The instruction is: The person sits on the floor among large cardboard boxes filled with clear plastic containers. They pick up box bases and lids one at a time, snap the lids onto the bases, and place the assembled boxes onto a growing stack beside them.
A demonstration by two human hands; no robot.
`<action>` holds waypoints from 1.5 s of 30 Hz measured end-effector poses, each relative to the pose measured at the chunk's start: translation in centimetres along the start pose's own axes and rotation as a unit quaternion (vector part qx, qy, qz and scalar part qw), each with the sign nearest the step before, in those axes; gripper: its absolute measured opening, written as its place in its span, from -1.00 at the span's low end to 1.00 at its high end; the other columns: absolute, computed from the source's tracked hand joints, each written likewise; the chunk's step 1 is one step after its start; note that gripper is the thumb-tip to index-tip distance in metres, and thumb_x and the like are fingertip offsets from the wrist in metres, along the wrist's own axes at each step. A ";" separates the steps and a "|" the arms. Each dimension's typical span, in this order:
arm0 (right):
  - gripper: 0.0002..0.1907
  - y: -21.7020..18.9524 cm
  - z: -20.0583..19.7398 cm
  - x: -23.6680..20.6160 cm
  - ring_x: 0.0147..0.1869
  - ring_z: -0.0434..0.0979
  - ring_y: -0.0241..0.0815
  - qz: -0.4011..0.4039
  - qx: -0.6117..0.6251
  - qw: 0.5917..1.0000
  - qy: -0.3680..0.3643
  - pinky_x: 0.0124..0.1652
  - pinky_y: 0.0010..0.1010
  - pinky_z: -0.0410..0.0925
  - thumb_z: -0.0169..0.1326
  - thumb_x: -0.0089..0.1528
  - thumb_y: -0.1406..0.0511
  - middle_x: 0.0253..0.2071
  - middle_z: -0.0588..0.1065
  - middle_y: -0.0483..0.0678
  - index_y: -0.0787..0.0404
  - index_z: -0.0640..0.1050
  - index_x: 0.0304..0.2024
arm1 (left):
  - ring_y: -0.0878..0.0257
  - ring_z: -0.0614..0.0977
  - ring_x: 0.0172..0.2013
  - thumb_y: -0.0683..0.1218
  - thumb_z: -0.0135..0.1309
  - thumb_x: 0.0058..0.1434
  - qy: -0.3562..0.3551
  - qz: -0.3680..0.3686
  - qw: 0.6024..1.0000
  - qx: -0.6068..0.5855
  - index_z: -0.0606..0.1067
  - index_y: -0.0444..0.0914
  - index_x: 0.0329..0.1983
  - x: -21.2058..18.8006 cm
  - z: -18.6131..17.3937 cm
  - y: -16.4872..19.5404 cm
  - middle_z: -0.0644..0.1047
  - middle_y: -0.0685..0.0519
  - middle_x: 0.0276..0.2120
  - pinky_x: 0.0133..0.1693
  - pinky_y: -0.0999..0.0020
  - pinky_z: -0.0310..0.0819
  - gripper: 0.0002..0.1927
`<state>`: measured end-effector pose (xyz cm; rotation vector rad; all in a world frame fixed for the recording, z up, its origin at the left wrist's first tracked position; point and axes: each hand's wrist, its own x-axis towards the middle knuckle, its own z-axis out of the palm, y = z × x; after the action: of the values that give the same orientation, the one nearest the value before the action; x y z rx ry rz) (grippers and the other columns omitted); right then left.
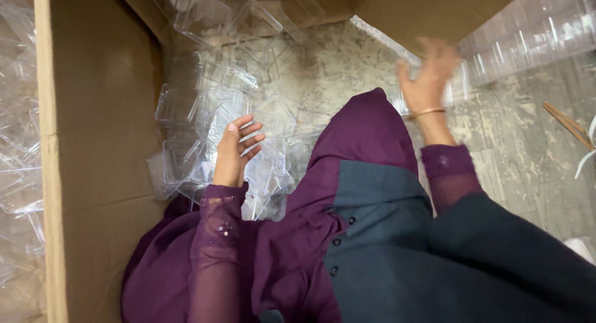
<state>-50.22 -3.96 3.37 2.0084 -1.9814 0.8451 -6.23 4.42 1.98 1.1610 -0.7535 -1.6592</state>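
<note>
Left hand (234, 150), fingers loosely spread and holding nothing, rests on a heap of clear plastic lidded boxes (217, 106) left of centre. Blurred right hand (428, 75), upper right, touches stacked clear containers (528, 34); its grip is unclear. Many boxes lie loose beside the brown cardboard carton (93, 143).

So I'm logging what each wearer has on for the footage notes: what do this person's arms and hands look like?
Both arms are in sheer, dark purple sleeves. The left sleeve has lace-like trim at the cuff and small sparkly beads on the forearm. The right sleeve ends in a textured cuff. A thin gold-coloured bangle circles the right wrist. The left hand and right hand are bare, with no gloves.
</note>
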 end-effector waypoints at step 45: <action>-0.13 -28.3 4.9 -12.2 0.15 0.46 0.36 -0.238 0.207 0.875 -0.368 0.03 0.10 0.26 0.37 0.05 0.14 0.09 0.49 0.28 0.22 0.36 0.35 | 0.04 0.38 0.25 0.21 0.13 0.31 0.184 0.160 0.968 -0.063 0.21 -0.01 0.47 -3.3 -6.6 0.6 0.30 -0.07 0.34 0.10 0.05 0.40 -0.29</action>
<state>-20.93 6.33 0.07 3.2617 -1.4901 0.4297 0.45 7.50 1.33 1.1457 -0.5545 -1.1630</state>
